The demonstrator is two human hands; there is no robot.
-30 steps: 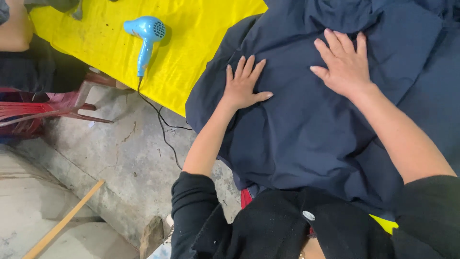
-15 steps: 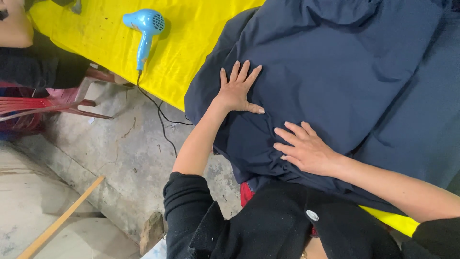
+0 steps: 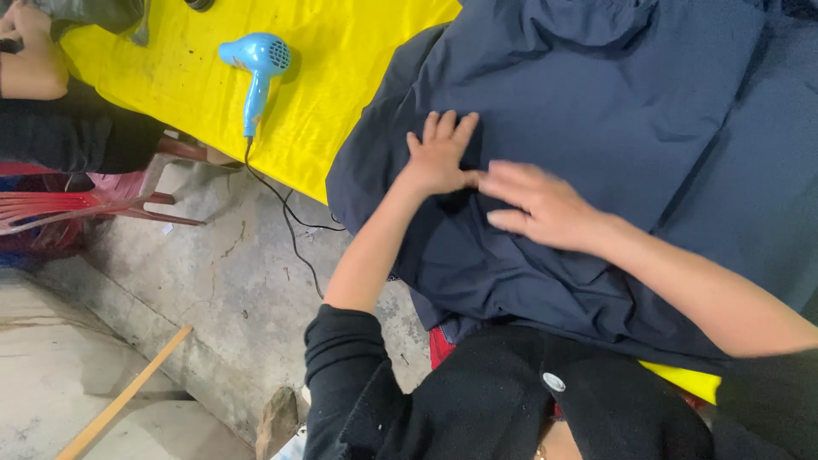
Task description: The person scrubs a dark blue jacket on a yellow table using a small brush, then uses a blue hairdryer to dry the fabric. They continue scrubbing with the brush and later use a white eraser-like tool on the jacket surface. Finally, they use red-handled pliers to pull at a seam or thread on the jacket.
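A dark navy garment lies spread over the right part of the desk, which is covered in bright yellow cloth; the garment's near edge hangs over the desk's side toward the person. The fabric is plain, matte and uniformly dark blue, with soft folds and creases running across it and a bunched ridge near its upper edge. A seam line shows diagonally on its right portion. The left hand rests flat on the garment near its left border, fingers spread and extended, palm down, gripping nothing. The right hand lies just beside it, likewise open and pressed flat on the fabric, its fingertips touching or nearly touching the left hand's thumb side. Both forearms are bare, with black sleeves pushed up. On the yellow cover, well apart from the garment, lies a light blue hair dryer, its black cord trailing off the desk's edge down to the concrete floor. Another person's arm shows at the upper left corner. A wooden stick lies on the floor at lower left
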